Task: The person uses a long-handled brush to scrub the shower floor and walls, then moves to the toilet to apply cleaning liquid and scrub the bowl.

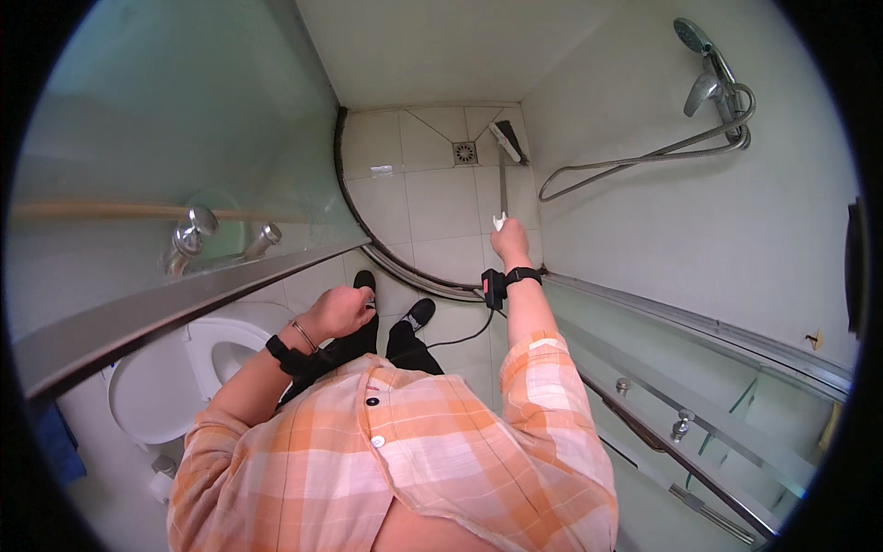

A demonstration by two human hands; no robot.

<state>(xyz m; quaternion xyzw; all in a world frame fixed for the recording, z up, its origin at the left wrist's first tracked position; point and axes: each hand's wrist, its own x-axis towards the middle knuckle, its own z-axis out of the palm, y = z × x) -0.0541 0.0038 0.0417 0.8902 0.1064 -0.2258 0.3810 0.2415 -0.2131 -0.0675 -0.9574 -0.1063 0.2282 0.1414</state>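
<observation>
My right hand point(510, 240) is closed around the handle of a broom point(503, 181), by the white end of its grey stick. The broom's white head with dark bristles point(509, 142) rests on the tiled shower floor point(441, 200), in the far right corner, just right of a square metal floor drain point(465, 152). My left hand point(339, 312) hangs in front of my body above my left shoe, fingers curled loosely, and no object shows in it. Both wrists wear black bands; a small black device with a cable sits at the right one.
A curved shower threshold point(421, 279) lies just ahead of my shoes. To the left are a frosted glass panel point(207, 103) and a white toilet point(155, 393) with its lid raised. A hand shower point(693, 36) and its hose hang on the right wall. Glass door panels with metal knobs stand lower right.
</observation>
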